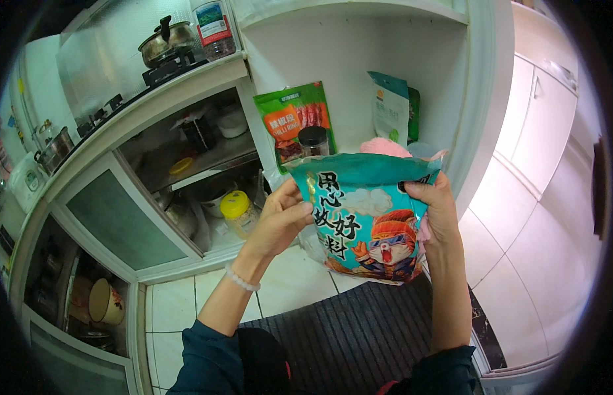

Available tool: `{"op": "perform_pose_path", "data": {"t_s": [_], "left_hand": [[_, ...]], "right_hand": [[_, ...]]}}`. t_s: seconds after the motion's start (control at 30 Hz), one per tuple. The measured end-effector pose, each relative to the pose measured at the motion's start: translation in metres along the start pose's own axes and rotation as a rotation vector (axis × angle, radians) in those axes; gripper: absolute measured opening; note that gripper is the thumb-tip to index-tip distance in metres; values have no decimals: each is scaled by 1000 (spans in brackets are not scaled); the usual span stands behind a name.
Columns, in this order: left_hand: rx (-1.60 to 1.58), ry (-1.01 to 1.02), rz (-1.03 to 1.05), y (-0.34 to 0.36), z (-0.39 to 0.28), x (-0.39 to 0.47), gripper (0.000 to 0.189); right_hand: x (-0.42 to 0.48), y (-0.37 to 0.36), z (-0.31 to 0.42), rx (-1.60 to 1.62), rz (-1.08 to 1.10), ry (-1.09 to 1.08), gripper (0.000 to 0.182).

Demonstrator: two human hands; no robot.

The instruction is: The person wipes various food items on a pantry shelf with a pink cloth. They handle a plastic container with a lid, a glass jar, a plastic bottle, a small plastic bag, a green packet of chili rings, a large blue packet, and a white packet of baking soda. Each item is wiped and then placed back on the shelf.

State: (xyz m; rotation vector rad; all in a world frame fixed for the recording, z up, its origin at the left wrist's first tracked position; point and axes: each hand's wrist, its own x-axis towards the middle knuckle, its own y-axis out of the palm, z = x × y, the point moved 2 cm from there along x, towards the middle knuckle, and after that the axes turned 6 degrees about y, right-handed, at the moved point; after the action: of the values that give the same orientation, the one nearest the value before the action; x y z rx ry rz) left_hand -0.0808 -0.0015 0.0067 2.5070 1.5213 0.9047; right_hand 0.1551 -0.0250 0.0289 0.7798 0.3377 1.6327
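A teal plastic food bag [378, 180] is held up in front of me, with large dark characters and a cartoon cat in an orange hat on its face. My left hand [281, 219] grips its left edge, thumb on the front. At the upper right corner, my right hand [439, 210] pinches the bag with the thumb in front. Something pink and soft, seemingly a cloth [385, 146], shows above the bag's top edge and again beside my right palm; how it is held is hidden. Beyond the bag stand a green chilli packet [301, 106] and a dark-lidded jar [313, 138].
A white and teal pouch [389, 111] leans in the back corner. Left are open sliding cabinet doors [126, 212], a yellow-lidded jar [237, 210] inside, and a pot [168, 42] on the stove above. A dark ribbed mat [346, 340] covers part of the tiled floor.
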Motion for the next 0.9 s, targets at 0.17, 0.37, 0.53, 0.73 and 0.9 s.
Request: {"op": "perform_pose_path", "data": {"t_s": [0.17, 0.37, 0.53, 0.73, 0.9], "left_hand": [[156, 8, 21, -17, 1, 0, 34], [427, 226, -38, 10, -15, -4, 27], [597, 355, -28, 13, -18, -7, 33], [476, 343, 91, 28, -19, -6, 17], [819, 587, 134, 33, -40, -4, 12]], "right_hand": [[2, -2, 2, -48, 28, -27, 21], [6, -15, 19, -409, 227, -210, 19], [-5, -7, 47, -808, 436, -233, 28], [-5, -18, 54, -898, 528, -230, 30], [-8, -49, 64, -707, 250, -83, 41]]}}
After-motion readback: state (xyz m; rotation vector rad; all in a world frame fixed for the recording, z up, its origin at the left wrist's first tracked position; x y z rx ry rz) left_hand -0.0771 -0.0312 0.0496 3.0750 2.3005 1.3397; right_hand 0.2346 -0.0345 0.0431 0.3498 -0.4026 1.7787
